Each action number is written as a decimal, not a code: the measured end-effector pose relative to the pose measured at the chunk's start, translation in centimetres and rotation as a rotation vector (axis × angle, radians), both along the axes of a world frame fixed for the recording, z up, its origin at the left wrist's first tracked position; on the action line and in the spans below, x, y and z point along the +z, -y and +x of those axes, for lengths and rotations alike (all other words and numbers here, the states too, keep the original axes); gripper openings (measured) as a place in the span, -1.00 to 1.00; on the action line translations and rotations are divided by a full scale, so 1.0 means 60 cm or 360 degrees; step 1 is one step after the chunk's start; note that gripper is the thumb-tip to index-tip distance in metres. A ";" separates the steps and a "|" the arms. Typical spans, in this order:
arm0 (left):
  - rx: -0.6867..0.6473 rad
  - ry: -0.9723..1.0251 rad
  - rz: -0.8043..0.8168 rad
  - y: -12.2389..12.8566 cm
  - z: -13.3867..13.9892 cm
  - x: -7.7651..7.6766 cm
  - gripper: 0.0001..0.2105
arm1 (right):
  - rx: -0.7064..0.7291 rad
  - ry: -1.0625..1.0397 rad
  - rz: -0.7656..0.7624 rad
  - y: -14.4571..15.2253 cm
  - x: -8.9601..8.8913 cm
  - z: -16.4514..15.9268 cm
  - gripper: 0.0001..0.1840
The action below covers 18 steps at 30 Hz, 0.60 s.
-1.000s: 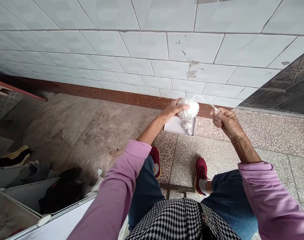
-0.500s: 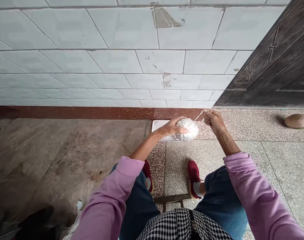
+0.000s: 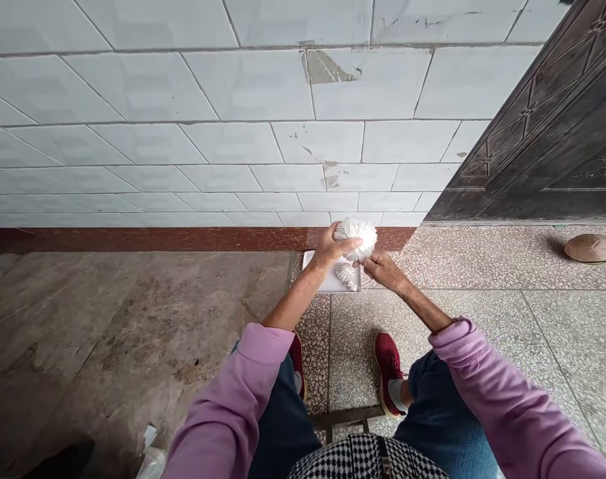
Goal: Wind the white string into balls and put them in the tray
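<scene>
A round white ball of string (image 3: 357,238) is gripped in my left hand (image 3: 330,247), its thumb lying across the front. My right hand (image 3: 382,269) is just below and right of the ball, with the fingers pinched closed. The strand that ran to this hand earlier is too small to make out now. Under both hands a white tray (image 3: 327,286) lies on the floor. It holds a smaller white bundle (image 3: 346,274), which looks like wound strand or crumpled plastic.
A white tiled wall (image 3: 233,143) with a red-brown skirting (image 3: 183,239) rises in front. To the right stand a dark door (image 3: 557,159) and a brown rounded object (image 3: 592,248) on the speckled floor. A stool's edge (image 3: 345,417) shows between my legs.
The ball has risen and shifted left in my left hand. My right hand has come in from the far right to just under the ball. The small bundle in the tray is now uncovered.
</scene>
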<state>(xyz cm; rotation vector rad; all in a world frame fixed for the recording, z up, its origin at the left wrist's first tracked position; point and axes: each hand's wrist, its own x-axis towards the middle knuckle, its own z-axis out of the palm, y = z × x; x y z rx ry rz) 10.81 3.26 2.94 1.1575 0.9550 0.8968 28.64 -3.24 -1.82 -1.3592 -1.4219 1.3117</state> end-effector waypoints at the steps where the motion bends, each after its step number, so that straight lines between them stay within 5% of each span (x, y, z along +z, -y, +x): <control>1: 0.0035 -0.0067 0.0052 -0.005 -0.003 -0.003 -0.38 | 0.0058 0.0053 0.0059 0.004 0.006 -0.005 -0.52; 5: 0.0169 -0.0377 0.0340 -0.023 -0.013 -0.018 -0.27 | 0.0261 0.0099 0.0207 0.022 0.032 -0.006 -0.44; 8: 0.0166 -0.0532 0.0489 -0.028 -0.016 -0.033 -0.23 | 0.0206 0.0084 0.0322 0.024 0.049 0.011 -0.44; 14: -0.0131 -0.0429 0.0422 -0.023 -0.020 -0.040 -0.17 | -0.0167 0.0260 0.0586 0.011 0.068 0.049 -0.44; 18: -0.0518 -0.0291 0.0192 -0.009 -0.022 -0.034 -0.23 | -0.0273 0.0257 0.0643 0.012 0.078 0.047 -0.46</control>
